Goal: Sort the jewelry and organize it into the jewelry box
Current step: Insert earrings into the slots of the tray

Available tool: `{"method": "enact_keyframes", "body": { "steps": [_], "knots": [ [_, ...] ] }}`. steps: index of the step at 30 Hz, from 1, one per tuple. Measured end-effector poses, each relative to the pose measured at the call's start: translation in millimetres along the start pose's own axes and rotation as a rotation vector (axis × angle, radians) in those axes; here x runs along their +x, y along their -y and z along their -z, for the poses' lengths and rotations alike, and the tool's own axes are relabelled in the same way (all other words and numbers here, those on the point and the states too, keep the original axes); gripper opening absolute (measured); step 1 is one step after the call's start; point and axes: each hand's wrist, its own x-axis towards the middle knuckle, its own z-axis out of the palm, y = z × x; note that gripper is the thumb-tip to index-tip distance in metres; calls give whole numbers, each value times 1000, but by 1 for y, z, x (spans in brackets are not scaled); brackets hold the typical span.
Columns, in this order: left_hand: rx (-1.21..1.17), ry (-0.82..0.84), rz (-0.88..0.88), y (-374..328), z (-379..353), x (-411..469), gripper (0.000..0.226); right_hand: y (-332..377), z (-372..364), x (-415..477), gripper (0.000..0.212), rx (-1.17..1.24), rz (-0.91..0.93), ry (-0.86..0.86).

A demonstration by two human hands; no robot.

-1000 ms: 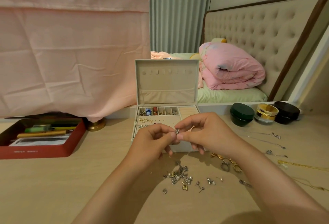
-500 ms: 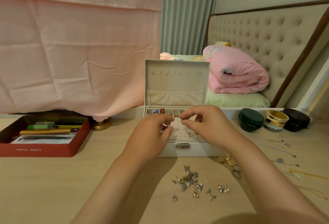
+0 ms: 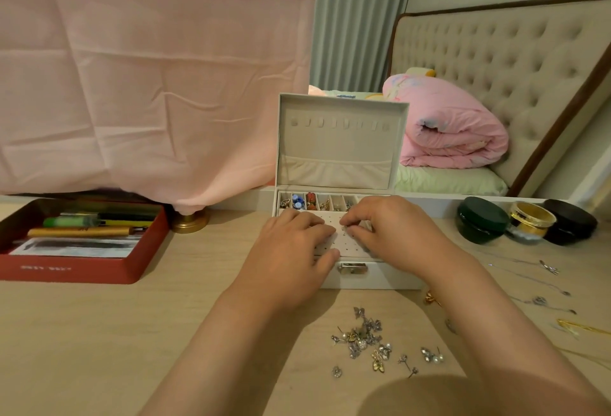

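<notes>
two hands over the jewelry box [image 3: 373, 278] at the counter's [image 3: 99, 333] back edge: your right grip [image 3: 396, 230] pinches what seems a stud [image 3: 344, 223] onto its holed panel [image 3: 344, 245]; left grip [image 3: 291, 250] rests loose alongside.

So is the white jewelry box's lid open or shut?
Open. The lid of the white jewelry box stands upright, showing its beige lining, with the compartments below exposed.
</notes>
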Motion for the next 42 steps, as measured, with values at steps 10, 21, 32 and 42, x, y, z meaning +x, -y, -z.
{"method": "enact_keyframes", "body": {
  "steps": [10,21,32,42],
  "knots": [
    [3,6,17,-4,2,-1,43,4,1,2,23,-98,32,28],
    [1,-6,14,-4,1,-1,44,4,3,-1,29,-5,-22,33],
    [-37,-30,-81,-31,27,-6,14,12,32,-30,11,97,9,49],
    [63,463,86,-42,23,-20,12,35,-2,-60,11,-153,-9,351]
  ]
}}
